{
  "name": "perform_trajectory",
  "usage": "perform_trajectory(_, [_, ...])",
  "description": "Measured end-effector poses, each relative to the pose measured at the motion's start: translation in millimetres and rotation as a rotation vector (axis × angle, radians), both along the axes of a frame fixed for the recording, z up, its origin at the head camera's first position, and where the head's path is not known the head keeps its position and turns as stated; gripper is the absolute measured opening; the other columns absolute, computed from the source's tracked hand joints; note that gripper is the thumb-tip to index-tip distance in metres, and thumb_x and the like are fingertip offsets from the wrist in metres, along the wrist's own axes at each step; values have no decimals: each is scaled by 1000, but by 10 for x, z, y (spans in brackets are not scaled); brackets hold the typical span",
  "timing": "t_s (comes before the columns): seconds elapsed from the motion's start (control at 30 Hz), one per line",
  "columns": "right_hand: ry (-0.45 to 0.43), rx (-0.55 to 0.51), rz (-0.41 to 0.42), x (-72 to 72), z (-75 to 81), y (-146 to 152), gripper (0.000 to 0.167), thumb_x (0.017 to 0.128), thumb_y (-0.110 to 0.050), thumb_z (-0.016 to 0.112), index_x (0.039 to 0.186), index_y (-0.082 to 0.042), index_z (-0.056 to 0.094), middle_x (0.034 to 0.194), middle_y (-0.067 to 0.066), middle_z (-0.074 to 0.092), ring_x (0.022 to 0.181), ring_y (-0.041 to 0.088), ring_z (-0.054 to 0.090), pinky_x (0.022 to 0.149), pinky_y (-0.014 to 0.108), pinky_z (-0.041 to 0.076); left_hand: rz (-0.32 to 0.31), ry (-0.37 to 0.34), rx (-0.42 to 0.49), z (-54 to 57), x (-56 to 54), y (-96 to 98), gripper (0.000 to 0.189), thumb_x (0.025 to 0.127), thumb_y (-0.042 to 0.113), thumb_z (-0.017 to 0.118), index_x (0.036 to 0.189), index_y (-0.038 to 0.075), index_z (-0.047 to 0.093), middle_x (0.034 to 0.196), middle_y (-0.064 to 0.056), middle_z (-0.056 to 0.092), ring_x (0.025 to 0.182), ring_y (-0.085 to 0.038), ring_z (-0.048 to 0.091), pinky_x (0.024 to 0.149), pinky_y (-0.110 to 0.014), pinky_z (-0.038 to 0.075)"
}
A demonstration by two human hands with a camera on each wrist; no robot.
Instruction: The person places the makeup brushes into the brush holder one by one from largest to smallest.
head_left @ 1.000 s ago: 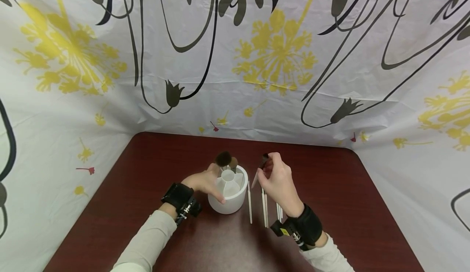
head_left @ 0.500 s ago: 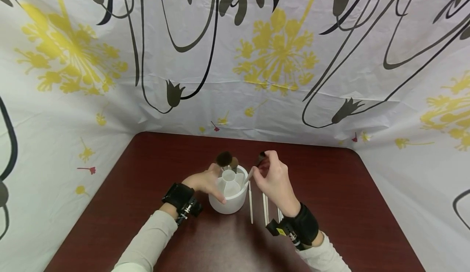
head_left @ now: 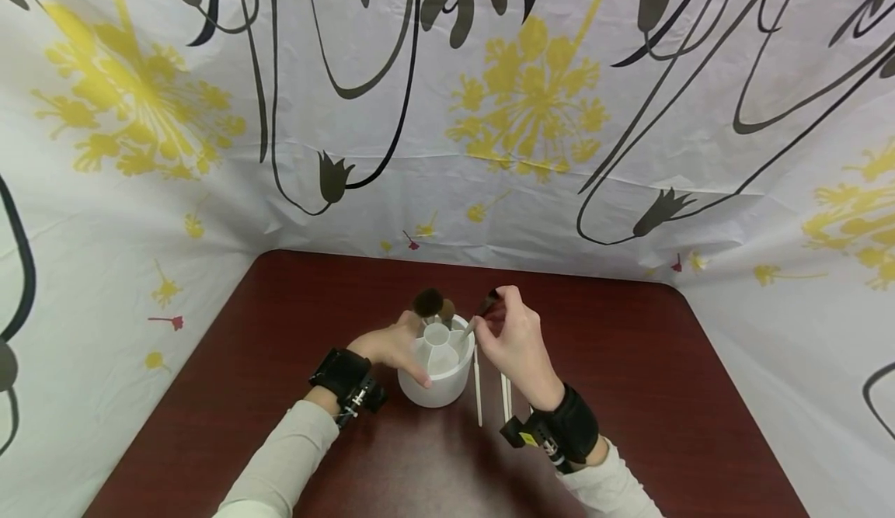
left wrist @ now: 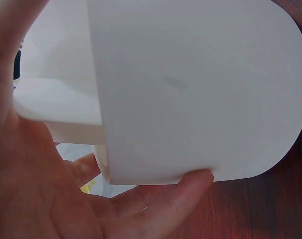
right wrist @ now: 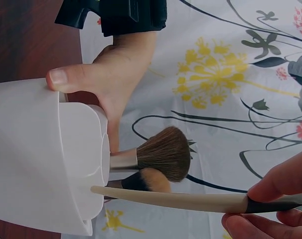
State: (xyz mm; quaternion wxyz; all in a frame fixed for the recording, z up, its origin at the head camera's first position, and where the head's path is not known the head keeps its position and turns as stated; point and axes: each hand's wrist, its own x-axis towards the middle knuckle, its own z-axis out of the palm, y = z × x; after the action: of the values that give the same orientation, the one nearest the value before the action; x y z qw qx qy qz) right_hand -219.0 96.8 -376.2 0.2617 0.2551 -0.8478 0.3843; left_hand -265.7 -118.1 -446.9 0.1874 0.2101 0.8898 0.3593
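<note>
A white round brush holder [head_left: 433,391] with inner compartments stands on the table. My left hand [head_left: 388,345] grips it from the left, thumb at the near side of the rim and fingers round the back; its wall [left wrist: 201,89] fills the left wrist view. My right hand [head_left: 516,342] pinches a makeup brush [right wrist: 191,199] near its dark ferrule. The brush slants bristles up, and its pale handle end reaches over the right-hand compartments. Standing in the back of the holder are a large dark fluffy brush [right wrist: 168,153] and a smaller tan-tipped brush [right wrist: 154,179].
Thin pale-handled brushes lie on the dark red-brown table [head_left: 336,293]: a single brush [head_left: 478,394] close right of the holder, and more handles [head_left: 506,400] beside it, partly under the right forearm. A patterned white cloth [head_left: 419,130] hangs behind and at both sides.
My right hand has moved slightly left, tilting the brush so that its handle end swings from beside the holder to over its compartments. The left hand keeps its grip in place.
</note>
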Motion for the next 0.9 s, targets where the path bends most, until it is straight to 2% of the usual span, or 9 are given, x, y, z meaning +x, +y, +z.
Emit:
perform_trajectory(0.33, [-4, 21, -12, -47, -59, -48, 37, 72, 4, 68, 101, 3, 46, 81, 10, 60, 70, 16, 62, 59, 25, 50, -4, 2, 11, -7, -6, -5, 117, 46, 35, 87, 139, 16, 18, 133, -16, 24, 119, -29, 34, 95, -48, 34])
perform_trajectory(0.9, [-43, 88, -49, -139, -276, -61, 33, 73, 4, 66, 100, 2, 48, 80, 10, 59, 69, 16, 60, 59, 26, 50, 9, 7, 21, -20, -11, -1, 116, 45, 32, 88, 138, 14, 21, 130, -16, 27, 117, -28, 35, 95, -46, 34])
